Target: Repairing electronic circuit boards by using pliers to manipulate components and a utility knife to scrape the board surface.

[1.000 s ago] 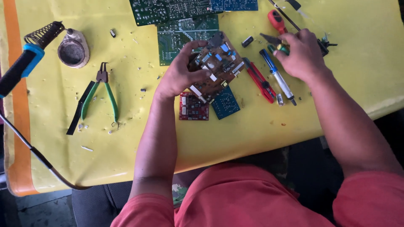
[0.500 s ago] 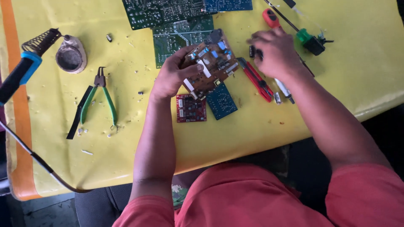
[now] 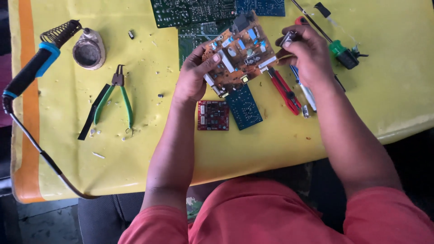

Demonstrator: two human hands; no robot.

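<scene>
Brown circuit board (image 3: pixel 239 54): tilted, long axis up-right – left hand (image 3: pixel 192 77) grips its lower-left edge
Right hand (image 3: pixel 307 54): closed on small metal tool (image 3: pixel 287 39) – at board's right edge
Tabletop (image 3: pixel 149 149): yellow

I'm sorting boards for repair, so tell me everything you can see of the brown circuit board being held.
The brown circuit board is a roughly square, orange-brown panel, held tilted above the yellow table. Its upper face carries blue, white and grey parts, with a dark block at its top corner. The left hand grips its left edge, thumb on the face. The right hand meets its right edge, holding a small tool whose tip I cannot make out. Green boards lie beneath it.
</scene>
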